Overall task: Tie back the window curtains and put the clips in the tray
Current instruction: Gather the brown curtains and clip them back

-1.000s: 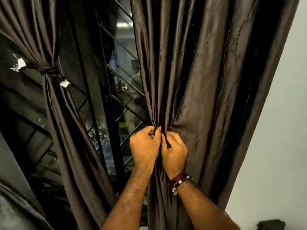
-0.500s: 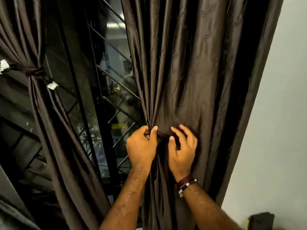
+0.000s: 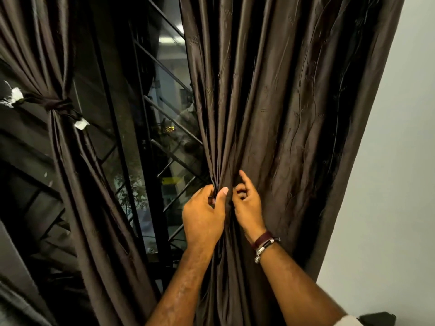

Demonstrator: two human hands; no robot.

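Since the frame half a second ago, the right hand has curled its spread fingers inward against the cloth, and the left hand remains where it was. Both hands work the inner edge of the right curtain, well above the bottom of the view. The left hand is closed on a gathered bunch of pleats, thumb pressed flat against the front of the fold. The right hand is half-closed just beside it, index finger raised and the others hooked into the fabric; whether it grips any cloth cannot be told. Both forearms rise from below, nearly parallel, the right wrist carrying dark bracelets. At far left, the left curtain is already cinched by a knotted tie-back with white ends. No clips and no tray are visible.

Likely step: gathering the right panel before tying it.

Risk: the cloth looks smooth and glossy, so pleats may slide out of a one-handed hold while the right hand re-grips, leaving an uneven bundle. Pulling downward could also strain the hidden hanging at the top.
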